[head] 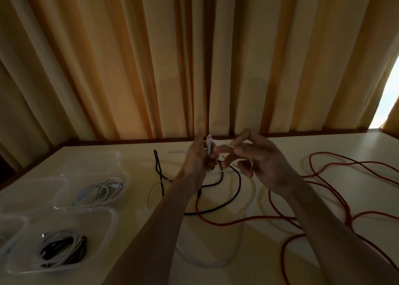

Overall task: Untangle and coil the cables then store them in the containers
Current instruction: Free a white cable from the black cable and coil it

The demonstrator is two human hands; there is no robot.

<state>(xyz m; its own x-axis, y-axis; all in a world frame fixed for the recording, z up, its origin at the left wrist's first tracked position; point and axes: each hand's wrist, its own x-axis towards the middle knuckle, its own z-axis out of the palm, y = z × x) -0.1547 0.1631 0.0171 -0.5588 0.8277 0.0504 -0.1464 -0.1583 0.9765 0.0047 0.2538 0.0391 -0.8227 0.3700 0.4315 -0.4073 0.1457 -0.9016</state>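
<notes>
Closest to me the thin white rubbery cable [207, 263] trails limp across the cream table [280, 142], light and floppy, so I'd guess it slides unless pinched near the coil. Up top my left hand [197, 157] grips its small started loop, while my right hand [257, 161] pinches the strand, other fingers loosely spread. It looks smooth, pale, slightly glossy.

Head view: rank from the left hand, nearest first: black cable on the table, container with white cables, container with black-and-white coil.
From the left hand:
1. Black cable, on the table just below it.
2. Container with white cables, to the left.
3. Container with black-and-white coil, nearest the camera, at left.
</notes>
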